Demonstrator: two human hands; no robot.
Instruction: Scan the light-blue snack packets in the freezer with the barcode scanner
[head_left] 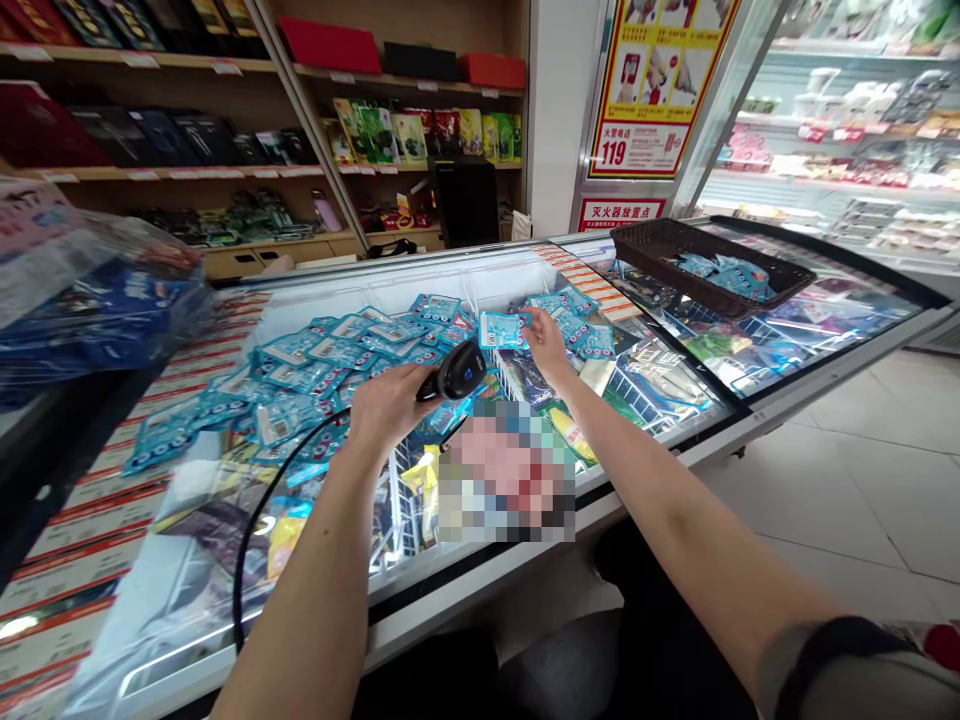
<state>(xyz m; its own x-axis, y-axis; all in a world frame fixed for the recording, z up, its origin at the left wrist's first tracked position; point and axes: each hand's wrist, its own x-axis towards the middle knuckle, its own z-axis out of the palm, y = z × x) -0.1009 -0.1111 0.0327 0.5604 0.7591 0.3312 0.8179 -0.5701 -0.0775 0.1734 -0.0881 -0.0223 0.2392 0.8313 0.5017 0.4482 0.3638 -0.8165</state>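
Note:
My left hand is wrapped round a black handheld barcode scanner, whose cable loops down toward the freezer's front edge. The fingers of my right hand pinch the right end of a small light-blue packet, its white label facing me, just in front of the scanner head. A spread-out heap of similar blue packets lies on the glass top to the left of my hands. Beyond my right hand is a smaller group of blue packets.
A brown basket with several blue packets stands on the freezer top at right. Plastic-wrapped goods are at left. Price-label strips line the glass. A blurred-out patch hides something near the front edge. Shelves stand behind.

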